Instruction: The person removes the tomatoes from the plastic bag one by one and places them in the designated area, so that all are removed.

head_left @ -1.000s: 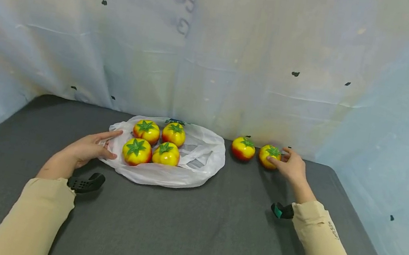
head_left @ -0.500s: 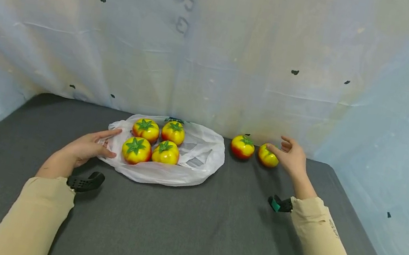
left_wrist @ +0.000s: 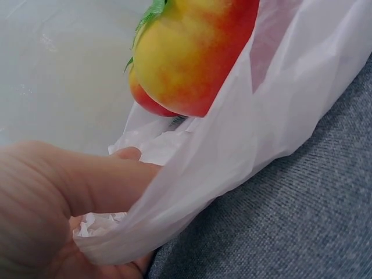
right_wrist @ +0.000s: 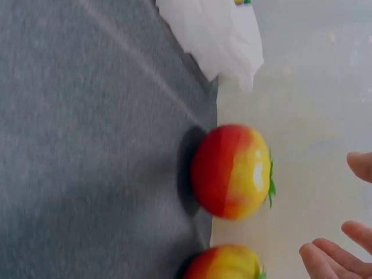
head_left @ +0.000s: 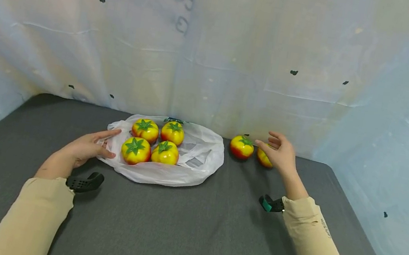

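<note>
A white plastic bag (head_left: 196, 177) lies spread on the table, with several yellow-red tomatoes (head_left: 136, 151) with green star-shaped tops on it. My left hand (head_left: 78, 151) holds the bag's left edge; in the left wrist view the thumb (left_wrist: 110, 180) goes inside the plastic and other fingers lie beneath it. To the right of the bag sit two more tomatoes, one tomato (head_left: 242, 147) nearer the bag and another tomato (head_left: 264, 158) partly hidden behind my right hand (head_left: 282, 155). That hand hovers above them, thumb and fingers apart, holding nothing.
A dark grey cloth (head_left: 172, 229) covers the table. Pale printed sheeting (head_left: 235, 61) hangs close behind the bag and tomatoes, and more sheeting (head_left: 395, 166) stands along the right side. Black straps (head_left: 85, 182) sit at both wrists.
My right hand has left the rightmost tomato, rising and shifting left toward the other one. The left hand and the bag have stayed in place.
</note>
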A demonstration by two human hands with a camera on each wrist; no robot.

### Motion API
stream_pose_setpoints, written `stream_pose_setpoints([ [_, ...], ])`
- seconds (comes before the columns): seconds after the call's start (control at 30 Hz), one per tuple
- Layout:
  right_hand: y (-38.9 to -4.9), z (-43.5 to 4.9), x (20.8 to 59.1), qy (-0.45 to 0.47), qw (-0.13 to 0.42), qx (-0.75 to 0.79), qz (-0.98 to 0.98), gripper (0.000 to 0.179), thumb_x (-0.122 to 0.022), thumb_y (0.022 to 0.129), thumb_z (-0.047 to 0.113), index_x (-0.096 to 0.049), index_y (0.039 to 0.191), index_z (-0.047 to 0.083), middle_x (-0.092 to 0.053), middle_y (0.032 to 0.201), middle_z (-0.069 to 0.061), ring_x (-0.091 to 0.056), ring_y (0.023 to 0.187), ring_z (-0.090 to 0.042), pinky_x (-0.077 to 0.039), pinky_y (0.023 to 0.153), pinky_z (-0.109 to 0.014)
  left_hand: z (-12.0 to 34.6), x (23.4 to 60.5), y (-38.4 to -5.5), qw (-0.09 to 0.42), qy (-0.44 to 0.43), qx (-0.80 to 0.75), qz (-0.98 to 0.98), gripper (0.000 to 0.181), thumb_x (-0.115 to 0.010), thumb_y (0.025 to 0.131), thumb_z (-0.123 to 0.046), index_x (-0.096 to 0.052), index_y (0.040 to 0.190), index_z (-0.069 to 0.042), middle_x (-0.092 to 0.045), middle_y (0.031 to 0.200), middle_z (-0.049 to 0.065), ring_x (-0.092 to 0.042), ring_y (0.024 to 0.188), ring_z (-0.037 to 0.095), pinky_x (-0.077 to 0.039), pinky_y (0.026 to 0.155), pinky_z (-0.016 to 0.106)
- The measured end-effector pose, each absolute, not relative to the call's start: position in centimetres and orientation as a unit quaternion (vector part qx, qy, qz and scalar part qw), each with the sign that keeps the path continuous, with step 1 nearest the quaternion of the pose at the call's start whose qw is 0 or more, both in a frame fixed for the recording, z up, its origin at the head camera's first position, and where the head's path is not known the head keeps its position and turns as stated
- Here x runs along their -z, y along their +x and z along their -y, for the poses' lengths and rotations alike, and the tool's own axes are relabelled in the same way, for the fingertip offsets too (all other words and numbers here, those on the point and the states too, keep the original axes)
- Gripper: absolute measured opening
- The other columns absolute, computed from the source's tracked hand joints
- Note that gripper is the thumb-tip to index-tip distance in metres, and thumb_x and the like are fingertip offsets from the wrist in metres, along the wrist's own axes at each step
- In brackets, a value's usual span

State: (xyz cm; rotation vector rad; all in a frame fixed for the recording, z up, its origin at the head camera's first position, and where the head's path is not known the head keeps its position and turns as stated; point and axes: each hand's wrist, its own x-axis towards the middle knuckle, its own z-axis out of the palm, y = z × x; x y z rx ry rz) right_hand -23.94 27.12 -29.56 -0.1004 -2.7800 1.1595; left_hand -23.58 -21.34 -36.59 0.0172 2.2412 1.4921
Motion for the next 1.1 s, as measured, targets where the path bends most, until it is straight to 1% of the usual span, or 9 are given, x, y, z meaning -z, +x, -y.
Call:
stream_pose_setpoints([
  [0.13, -24.1, -26.2, 29.7, -0.024, 0.067, -0.387, 0.919, 0.068, -0.064, 0.090, 0.038, -0.040, 0.145, 0.007, -0.046, 0.143, -0.021, -0.047, 0.130, -0.036, -0.041, 0.105, -0.050, 21.4, 36.7, -23.6, 0.224, 0.005, -0.541, -0.811, 0.089, -0.066, 0.086, -0.007, -0.010, 0.154, -0.020, 0.019, 0.156, 0.024, 0.008, 0.143, 0.049, -0.005, 0.111, 0.068],
  [0.27, -24.3, -25.2, 29.9, -0.017, 0.074, -0.388, 0.919, 0.066, -0.066, 0.089, 0.038, -0.043, 0.143, 0.006, -0.050, 0.140, -0.021, -0.051, 0.127, -0.035, -0.042, 0.104, -0.049, 21.4, 36.6, -23.6, 0.227, 0.007, -0.540, -0.810, 0.089, -0.066, 0.086, -0.008, -0.010, 0.154, -0.020, 0.020, 0.156, 0.024, 0.011, 0.142, 0.049, -0.005, 0.110, 0.069],
  [0.37, -24.3, -24.4, 30.0, -0.010, 0.078, -0.389, 0.918, 0.064, -0.066, 0.089, 0.037, -0.044, 0.141, 0.006, -0.052, 0.138, -0.020, -0.052, 0.125, -0.035, -0.043, 0.103, -0.048, 21.4, 36.6, -23.5, 0.227, 0.011, -0.540, -0.810, 0.088, -0.065, 0.087, -0.007, -0.010, 0.154, -0.020, 0.020, 0.156, 0.024, 0.010, 0.142, 0.049, -0.005, 0.110, 0.069],
  [0.5, -24.2, -23.6, 30.1, 0.002, 0.069, -0.404, 0.912, 0.063, -0.066, 0.090, 0.035, -0.044, 0.141, 0.007, -0.052, 0.138, -0.019, -0.052, 0.126, -0.034, -0.044, 0.102, -0.048, 21.3, 36.4, -23.5, 0.224, 0.008, -0.538, -0.813, 0.089, -0.066, 0.086, -0.007, -0.010, 0.154, -0.019, 0.019, 0.156, 0.025, 0.008, 0.142, 0.049, -0.006, 0.111, 0.068],
  [0.7, -24.0, -22.3, 30.3, 0.027, 0.060, -0.428, 0.901, 0.061, -0.066, 0.090, 0.031, -0.044, 0.141, 0.006, -0.052, 0.138, -0.021, -0.052, 0.125, -0.034, -0.045, 0.100, -0.049, 21.3, 36.2, -23.5, 0.228, 0.006, -0.533, -0.815, 0.088, -0.065, 0.087, -0.008, -0.010, 0.154, -0.019, 0.019, 0.156, 0.024, 0.009, 0.142, 0.049, -0.006, 0.110, 0.069],
  [0.97, -23.3, -20.2, 30.6, 0.044, 0.056, -0.423, 0.903, 0.062, -0.068, 0.088, 0.031, -0.045, 0.141, 0.007, -0.055, 0.135, -0.018, -0.056, 0.121, -0.033, -0.049, 0.097, -0.045, 21.2, 36.3, -23.6, 0.225, 0.000, -0.532, -0.817, 0.089, -0.066, 0.086, -0.007, -0.010, 0.154, -0.019, 0.017, 0.157, 0.024, 0.007, 0.143, 0.049, -0.006, 0.111, 0.067],
  [1.1, -23.0, -19.2, 30.8, 0.067, 0.057, -0.428, 0.899, 0.060, -0.069, 0.088, 0.028, -0.047, 0.140, 0.006, -0.056, 0.132, -0.019, -0.057, 0.119, -0.033, -0.048, 0.098, -0.043, 21.2, 36.4, -23.6, 0.225, -0.002, -0.536, -0.813, 0.090, -0.066, 0.085, -0.006, -0.010, 0.154, -0.018, 0.018, 0.157, 0.024, 0.008, 0.143, 0.048, -0.004, 0.112, 0.067],
])
